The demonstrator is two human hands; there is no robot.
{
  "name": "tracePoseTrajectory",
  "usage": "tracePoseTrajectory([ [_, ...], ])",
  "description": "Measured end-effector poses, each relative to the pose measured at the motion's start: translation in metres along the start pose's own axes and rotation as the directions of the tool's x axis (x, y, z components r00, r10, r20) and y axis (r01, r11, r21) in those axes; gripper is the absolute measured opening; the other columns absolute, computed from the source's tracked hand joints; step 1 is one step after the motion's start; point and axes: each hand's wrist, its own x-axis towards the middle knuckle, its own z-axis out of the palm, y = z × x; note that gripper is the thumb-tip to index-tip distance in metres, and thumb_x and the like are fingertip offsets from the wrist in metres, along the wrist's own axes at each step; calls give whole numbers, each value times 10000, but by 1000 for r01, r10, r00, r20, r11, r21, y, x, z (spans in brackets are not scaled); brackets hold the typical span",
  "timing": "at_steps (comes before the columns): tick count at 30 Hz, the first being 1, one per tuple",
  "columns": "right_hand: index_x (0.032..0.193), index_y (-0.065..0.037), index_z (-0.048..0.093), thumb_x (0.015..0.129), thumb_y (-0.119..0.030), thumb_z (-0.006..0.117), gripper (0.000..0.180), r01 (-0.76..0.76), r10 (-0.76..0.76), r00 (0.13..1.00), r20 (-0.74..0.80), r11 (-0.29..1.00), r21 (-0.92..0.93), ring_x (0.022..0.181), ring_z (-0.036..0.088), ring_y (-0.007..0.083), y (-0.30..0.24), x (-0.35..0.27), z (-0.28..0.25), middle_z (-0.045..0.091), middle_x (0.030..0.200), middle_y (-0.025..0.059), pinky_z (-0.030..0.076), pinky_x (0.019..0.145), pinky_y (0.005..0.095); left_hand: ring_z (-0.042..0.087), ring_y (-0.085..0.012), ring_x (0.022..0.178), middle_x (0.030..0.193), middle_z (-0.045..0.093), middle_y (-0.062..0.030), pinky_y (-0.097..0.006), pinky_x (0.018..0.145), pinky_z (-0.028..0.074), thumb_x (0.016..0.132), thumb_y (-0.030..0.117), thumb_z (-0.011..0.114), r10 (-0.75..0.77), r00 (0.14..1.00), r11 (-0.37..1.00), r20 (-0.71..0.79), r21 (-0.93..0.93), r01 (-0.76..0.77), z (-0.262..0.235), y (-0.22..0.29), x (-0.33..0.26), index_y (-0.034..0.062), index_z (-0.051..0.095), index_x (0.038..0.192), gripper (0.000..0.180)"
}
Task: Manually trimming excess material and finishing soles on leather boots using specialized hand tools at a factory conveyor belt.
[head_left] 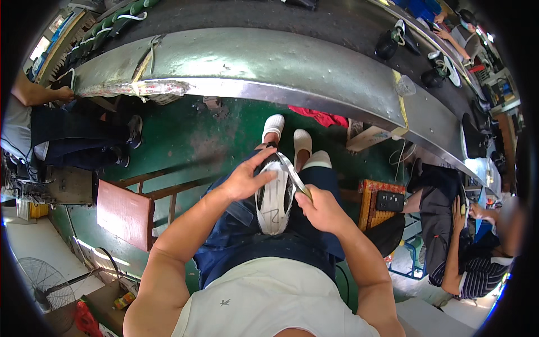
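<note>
The person sits with a shoe [273,197] resting sole-up on the lap, near the centre of the view. The sole is white with dark edging around it.

Left hand [245,180]: fingers spread and curved over the shoe's toe end and left side, pressing it in place. The hand is closed on the shoe, not open.

Right hand [321,206]: clenched in a fist around the handle of a thin metal tool [292,174]. The blade runs from the fist toward 11 o'clock and meets the upper rim of the sole, just beside the left fingertips.

Surroundings: the person's two white shoes [287,135] stand on the green floor [179,135] at 12 o'clock from the hands. Beyond them a long grey conveyor [269,64] arcs across the upper frame, carrying dark shoes [393,42] at 1 o'clock. A red wooden stool [126,212] stands at 9 o'clock. A seated co-worker [466,247] in a striped top is at 3 o'clock; another person [39,129] sits at 10 o'clock. A floor fan [48,283] lies at 8 o'clock.
</note>
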Motion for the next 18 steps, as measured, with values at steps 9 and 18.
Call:
tracePoseTrajectory([
  [9,1092,64,576,860,-464,782,612,-39,45,969,-242,999,33,910,716,335,50,4,64,704,958,209,552,816,415,585,-295,1302,1374,608,-237,-337,1097,430,949,150,639,-295,949,956,-109,-27,293,31,-5,-72,-61,345,1541,694],
  [18,1254,57,540,851,-173,681,485,1,26,996,-84,952,307,1004,699,303,82,-12,63,695,1030,164,542,906,381,504,-210,1367,1494,515,-199,-288,1134,377,819,-22,556,-350,903,920,249,-91,382,26,30,-51,-49,247,1593,833],
])
